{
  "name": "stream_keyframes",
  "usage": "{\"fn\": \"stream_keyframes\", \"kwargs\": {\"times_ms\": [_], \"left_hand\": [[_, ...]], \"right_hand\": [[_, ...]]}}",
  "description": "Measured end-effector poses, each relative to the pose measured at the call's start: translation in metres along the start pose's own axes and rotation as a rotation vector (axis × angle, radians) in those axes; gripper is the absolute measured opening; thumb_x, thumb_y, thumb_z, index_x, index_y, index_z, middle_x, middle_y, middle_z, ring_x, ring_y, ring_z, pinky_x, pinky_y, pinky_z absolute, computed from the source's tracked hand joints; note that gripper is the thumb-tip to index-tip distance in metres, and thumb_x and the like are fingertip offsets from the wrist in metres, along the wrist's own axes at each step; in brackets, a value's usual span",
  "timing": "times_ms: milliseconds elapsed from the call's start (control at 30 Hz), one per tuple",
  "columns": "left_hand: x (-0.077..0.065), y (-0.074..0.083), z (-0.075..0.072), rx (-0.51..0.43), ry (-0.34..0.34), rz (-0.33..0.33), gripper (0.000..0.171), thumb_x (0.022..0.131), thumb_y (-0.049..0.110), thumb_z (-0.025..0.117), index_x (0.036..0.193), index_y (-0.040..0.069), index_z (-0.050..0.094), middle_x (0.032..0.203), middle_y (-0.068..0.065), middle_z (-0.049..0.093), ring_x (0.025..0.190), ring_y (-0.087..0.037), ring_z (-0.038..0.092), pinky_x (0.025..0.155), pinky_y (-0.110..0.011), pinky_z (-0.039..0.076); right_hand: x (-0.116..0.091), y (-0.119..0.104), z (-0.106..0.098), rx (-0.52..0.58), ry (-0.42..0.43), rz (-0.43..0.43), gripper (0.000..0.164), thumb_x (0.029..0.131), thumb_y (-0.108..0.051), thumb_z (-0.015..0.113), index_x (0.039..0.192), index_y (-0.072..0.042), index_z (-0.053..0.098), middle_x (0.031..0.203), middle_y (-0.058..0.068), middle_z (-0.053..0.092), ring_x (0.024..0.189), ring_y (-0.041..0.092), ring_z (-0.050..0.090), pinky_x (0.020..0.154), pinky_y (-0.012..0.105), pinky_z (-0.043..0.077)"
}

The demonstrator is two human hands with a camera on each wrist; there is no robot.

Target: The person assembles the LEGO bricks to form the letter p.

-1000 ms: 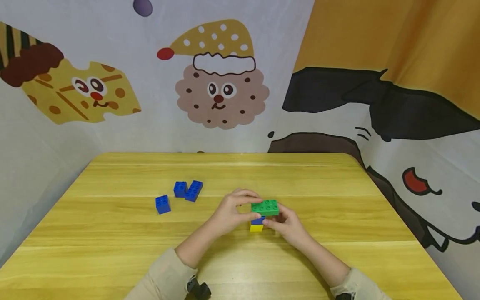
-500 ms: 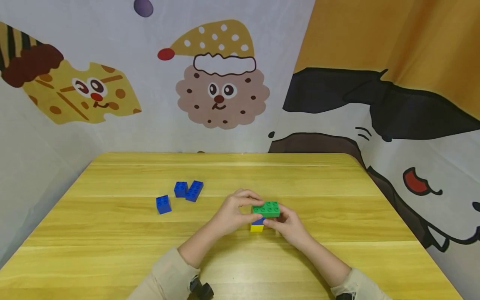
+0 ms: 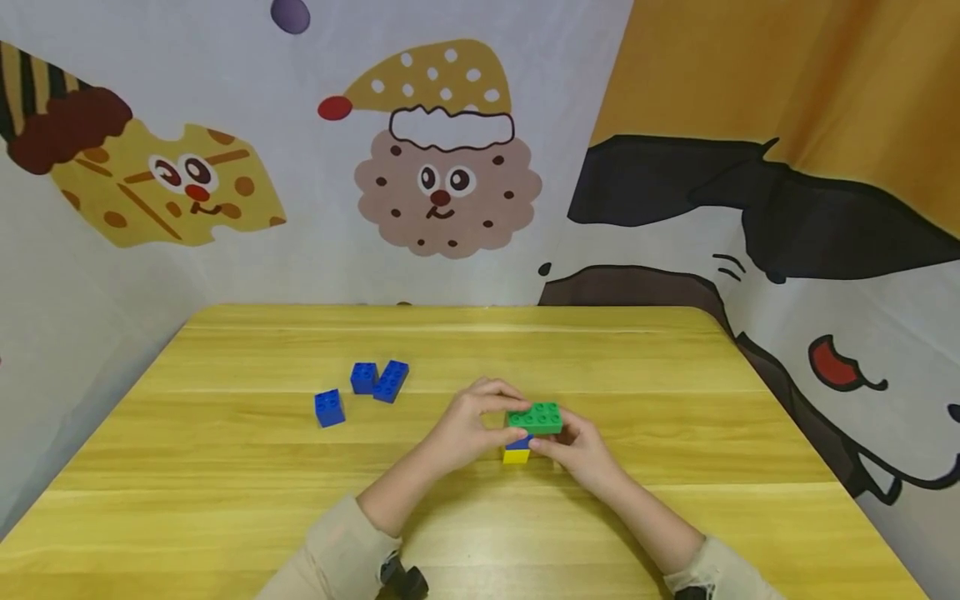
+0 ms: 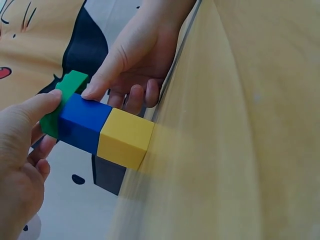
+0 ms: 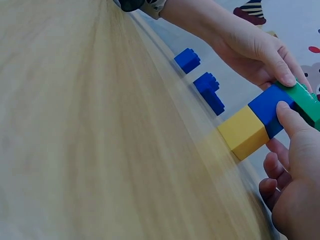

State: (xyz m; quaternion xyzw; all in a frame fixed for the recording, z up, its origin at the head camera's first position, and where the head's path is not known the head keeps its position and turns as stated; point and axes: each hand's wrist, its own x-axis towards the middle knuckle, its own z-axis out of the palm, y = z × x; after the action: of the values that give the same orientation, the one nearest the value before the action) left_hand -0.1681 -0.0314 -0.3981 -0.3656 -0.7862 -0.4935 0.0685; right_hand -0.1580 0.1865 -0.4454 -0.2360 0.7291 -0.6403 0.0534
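- Green rectangular plastic brick (image 3: pixel 540 419): on top of the stack near the middle of the table, studs facing up, touching the blue cube-shaped plastic block (image 4: pixel 84 122) below; whether it is fully seated cannot be told.
- The yellow cube-shaped plastic block (image 4: pixel 127 137) stands upright on the yellow wood-grain table (image 3: pixel 300 517), directly under the blue block.
- The left hand (image 3: pixel 465 423) pinches the green brick at its left end, thumb on the near side, fingers on the far side.
- The right hand (image 3: pixel 583 457) grips the blue block, thumb pressed on its near face, fingers bent behind, their tips partly hidden.
- To the left, well apart from the stack, lie 3 blue plastic bricks: 1 small cube (image 3: pixel 329 408) alone, and 1 small cube (image 3: pixel 364 378) just beside 1 longer brick (image 3: pixel 391 382).
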Motion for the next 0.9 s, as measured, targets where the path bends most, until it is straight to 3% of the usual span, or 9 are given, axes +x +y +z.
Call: {"fn": "stream_keyframes", "kwargs": {"times_ms": [400,667,900], "left_hand": [[-0.002,0.001,0.001,-0.023,0.01,-0.016,0.035,0.081,0.015,0.078,0.114,0.007,0.07,0.116,0.007,0.062,0.111,-0.01,0.05,0.093,-0.029,0.044],[-0.004,0.002,-0.004,-0.037,0.017,-0.031,0.039,0.08,0.016,0.079,0.118,0.007,0.068,0.122,-0.002,0.06,0.115,-0.012,0.049,0.094,-0.036,0.045],[-0.009,0.006,-0.011,-0.009,0.038,-0.061,0.042,0.081,0.019,0.078,0.12,0.013,0.067,0.123,0.005,0.059,0.115,-0.012,0.05,0.094,-0.037,0.045]], "right_hand": [[0.0,0.001,0.0,-0.023,-0.008,-0.046,0.035,0.089,-0.003,0.066,0.124,0.0,0.058,0.116,0.012,0.062,0.098,0.021,0.061,0.081,0.033,0.052],[0.0,0.0,0.0,-0.047,0.017,-0.081,0.035,0.088,-0.001,0.067,0.121,0.002,0.059,0.108,0.007,0.064,0.082,0.014,0.057,0.07,0.027,0.052],[-0.002,-0.005,0.0,-0.089,0.037,-0.061,0.035,0.087,-0.003,0.069,0.121,0.003,0.058,0.104,0.007,0.064,0.076,0.014,0.055,0.065,0.026,0.051]]}}
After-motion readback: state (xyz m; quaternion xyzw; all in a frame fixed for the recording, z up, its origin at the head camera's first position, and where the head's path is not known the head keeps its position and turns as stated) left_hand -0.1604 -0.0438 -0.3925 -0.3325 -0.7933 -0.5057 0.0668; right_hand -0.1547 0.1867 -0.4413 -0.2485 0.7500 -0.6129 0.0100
